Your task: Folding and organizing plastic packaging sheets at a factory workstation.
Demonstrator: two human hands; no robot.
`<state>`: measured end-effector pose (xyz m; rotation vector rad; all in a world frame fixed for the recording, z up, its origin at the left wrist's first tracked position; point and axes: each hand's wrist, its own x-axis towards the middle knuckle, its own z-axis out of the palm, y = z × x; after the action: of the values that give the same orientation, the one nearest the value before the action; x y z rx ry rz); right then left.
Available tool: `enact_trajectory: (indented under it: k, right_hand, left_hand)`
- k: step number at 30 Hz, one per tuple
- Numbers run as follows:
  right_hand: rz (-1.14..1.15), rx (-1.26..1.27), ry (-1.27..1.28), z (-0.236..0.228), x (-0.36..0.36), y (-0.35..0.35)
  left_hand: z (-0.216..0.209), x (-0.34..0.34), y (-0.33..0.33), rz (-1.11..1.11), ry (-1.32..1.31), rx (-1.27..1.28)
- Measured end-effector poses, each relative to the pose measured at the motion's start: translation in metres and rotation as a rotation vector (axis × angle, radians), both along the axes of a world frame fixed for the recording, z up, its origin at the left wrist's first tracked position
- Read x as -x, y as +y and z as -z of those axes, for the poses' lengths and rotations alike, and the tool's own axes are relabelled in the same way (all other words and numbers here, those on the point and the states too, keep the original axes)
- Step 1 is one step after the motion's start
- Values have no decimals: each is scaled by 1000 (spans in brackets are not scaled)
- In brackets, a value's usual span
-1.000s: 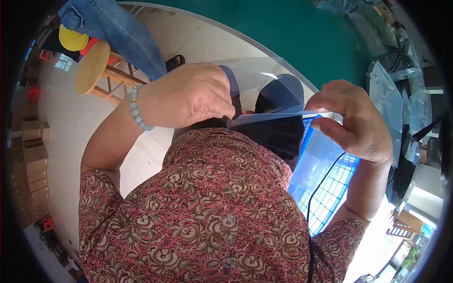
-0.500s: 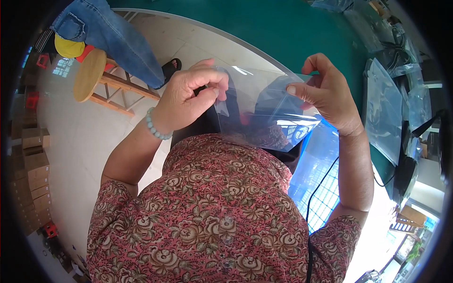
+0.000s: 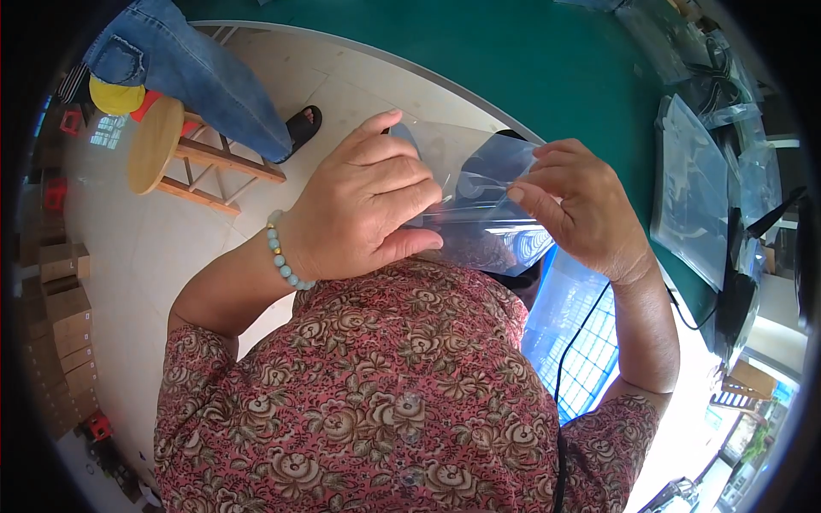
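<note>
A clear plastic film or bag [image 3: 487, 244] is stretched between my hands in front of my body; I cannot tell whether it is a single layer. My right hand [image 3: 590, 209] pinches its right part between thumb and curled fingers, and small creases run from the thumb tip. Over the film's left part lies my left hand [image 3: 368, 201], back up, with thumb and fingers apart. It wears a beaded bracelet [image 3: 280, 255] at the wrist. The film's left edge is hidden behind this hand.
A green-topped table [image 3: 428, 38] curves along the far side. Stacked clear plastic bags [image 3: 691, 192] lie on its right. Below the film stands a blue crate [image 3: 577, 329], crossed by a black cord. At far left, another person's jeans-clad leg [image 3: 205, 77] is beside a wooden stool [image 3: 156, 145].
My left hand has moved right over the film, its thumb and fingers now spread apart. My right hand has shifted slightly down and still pinches the film.
</note>
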<state>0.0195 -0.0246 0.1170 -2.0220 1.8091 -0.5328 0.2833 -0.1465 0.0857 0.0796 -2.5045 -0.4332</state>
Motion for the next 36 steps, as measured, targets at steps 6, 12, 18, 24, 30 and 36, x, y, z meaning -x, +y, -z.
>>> enact_trajectory:
  k: [6, 12, 18, 24, 30, 36]
  right_hand:
    - [-76, 70, 132, -2, -2, 18]
    - [-94, 53, 109, 8, -4, 19]
    - [-128, 130, 102, 12, -9, 27]
    - [-168, 115, 5, 20, -17, 37]
    - [-134, 75, -104, 17, -7, 38]
    - [-81, 355, 228, -21, -16, 4]
  left_hand:
    - [2, -7, -17, 0, -159, -7]
    - [-1, -4, -6, -136, -237, -22]
    - [9, 3, -1, -58, -95, 0]
    - [19, -4, 1, 66, -36, -65]
    - [19, 3, -5, 177, 9, -62]
    - [-5, 18, -10, 349, 50, 31]
